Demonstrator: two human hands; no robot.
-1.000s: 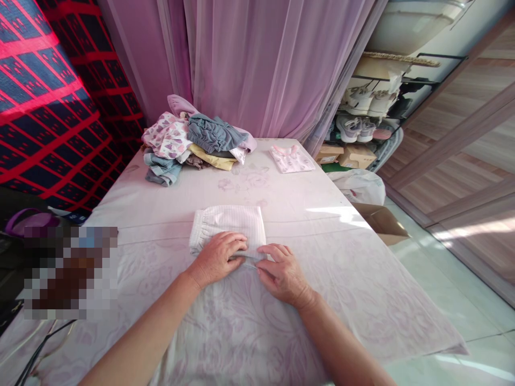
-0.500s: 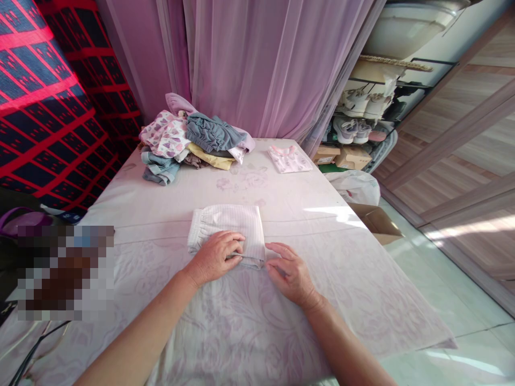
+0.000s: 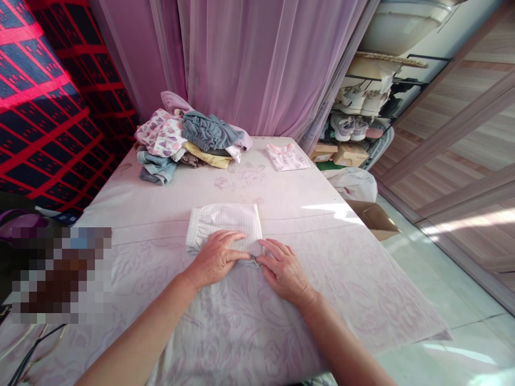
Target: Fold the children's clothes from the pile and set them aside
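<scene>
A folded white striped garment (image 3: 224, 222) with a gathered elastic edge lies on the pale pink floral bedsheet (image 3: 330, 300). My left hand (image 3: 215, 259) rests on its front part. The fingertips of my right hand (image 3: 282, 269) meet the garment's front edge near a thin cord or fold, and the two hands nearly touch there. Farther back, a heap of mixed clothes (image 3: 189, 140) sits at the left, and a folded pink printed garment (image 3: 287, 157) lies at the right.
Sheer lilac curtains (image 3: 257, 64) hang behind the sheet's far edge. To the right are a shoe rack (image 3: 356, 107), a white plastic bag (image 3: 352, 185) and an open cardboard box (image 3: 374, 220) on the tiled floor. A pixelated patch (image 3: 60, 273) covers part of the left.
My right hand has come back from beside the garment to its front edge. My left hand stays on the garment. The whole view has drifted slightly.
</scene>
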